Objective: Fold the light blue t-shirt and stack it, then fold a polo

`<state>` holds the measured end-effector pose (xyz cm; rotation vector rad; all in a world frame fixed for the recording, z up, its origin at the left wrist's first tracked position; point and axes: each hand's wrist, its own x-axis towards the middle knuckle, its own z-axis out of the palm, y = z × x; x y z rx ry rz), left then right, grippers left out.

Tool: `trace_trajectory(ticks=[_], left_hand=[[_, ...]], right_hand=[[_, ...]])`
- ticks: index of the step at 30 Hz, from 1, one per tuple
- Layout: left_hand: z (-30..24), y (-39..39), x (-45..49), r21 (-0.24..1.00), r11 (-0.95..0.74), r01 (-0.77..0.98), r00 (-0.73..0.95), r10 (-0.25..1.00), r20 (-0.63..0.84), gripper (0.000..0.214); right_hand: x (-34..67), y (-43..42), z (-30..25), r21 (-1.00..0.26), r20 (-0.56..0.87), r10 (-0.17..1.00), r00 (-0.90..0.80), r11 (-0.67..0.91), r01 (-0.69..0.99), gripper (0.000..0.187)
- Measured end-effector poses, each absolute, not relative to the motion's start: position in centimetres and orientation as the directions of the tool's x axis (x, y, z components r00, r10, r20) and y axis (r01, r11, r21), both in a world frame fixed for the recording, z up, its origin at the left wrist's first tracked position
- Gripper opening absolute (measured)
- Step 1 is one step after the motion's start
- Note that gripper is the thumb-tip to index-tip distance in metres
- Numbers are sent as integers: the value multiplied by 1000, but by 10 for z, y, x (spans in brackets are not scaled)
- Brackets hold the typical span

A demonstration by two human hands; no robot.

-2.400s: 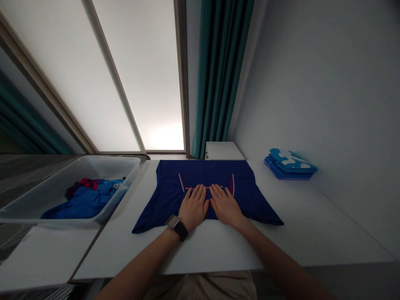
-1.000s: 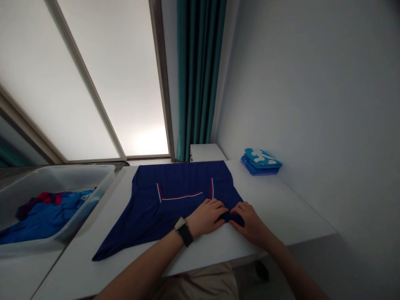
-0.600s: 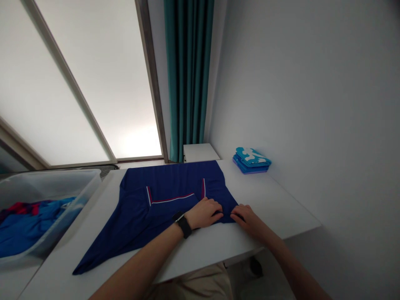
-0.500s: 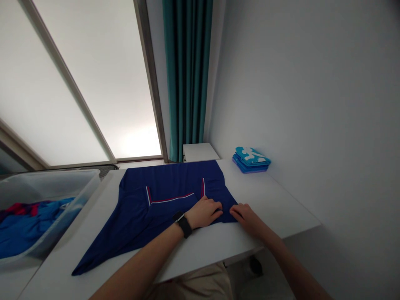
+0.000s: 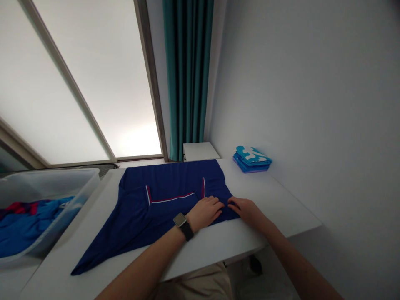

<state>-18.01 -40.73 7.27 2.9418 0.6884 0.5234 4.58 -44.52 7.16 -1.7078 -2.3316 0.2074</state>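
Note:
A navy blue shirt (image 5: 175, 179) with red and white striped trim lies spread over the white table, one corner reaching out toward the near left. My left hand (image 5: 206, 211), with a dark-strapped watch (image 5: 183, 226) on the wrist, rests on the right part of the shirt, its fingers slightly bent over the cloth. Just to its right, my right hand (image 5: 248, 212) has thumb and forefinger pinched at the shirt's right edge. The fingertips of the two hands are a short way apart.
A translucent plastic bin (image 5: 75, 208) with blue and red clothes (image 5: 34, 221) stands at left. A folded stack of blue cloth (image 5: 252, 160) sits by the wall at the table's (image 5: 281, 208) right. Behind are a small white cabinet (image 5: 200, 151) and a green curtain (image 5: 189, 83).
My right hand has shifted slightly left and its fingertips are now over the shirt's edge. My left wrist has turned, so the watch face shows more. The shirt's right edge has moved a little.

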Motion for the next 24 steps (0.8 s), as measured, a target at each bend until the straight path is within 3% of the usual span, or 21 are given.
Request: trace_trajectory(ticks=[7, 12, 18, 24], left_hand=[[72, -411, -180, 32, -907, 420, 850, 405, 337, 22], [71, -411, -182, 31, -923, 384, 856, 369, 362, 24], [74, -413, -180, 69, -916, 395, 829, 388, 403, 29], [69, -431, -171, 62, -953, 296, 870, 295, 395, 46]], right_hand=[[54, -435, 73, -173, 74, 974, -212, 222, 960, 25], [63, -429, 65, -153, 128, 982, -136, 155, 976, 27], [83, -433, 58, -344, 247, 968, -46, 132, 929, 31], [88, -443, 54, -465, 397, 913, 95, 111, 878, 33]])
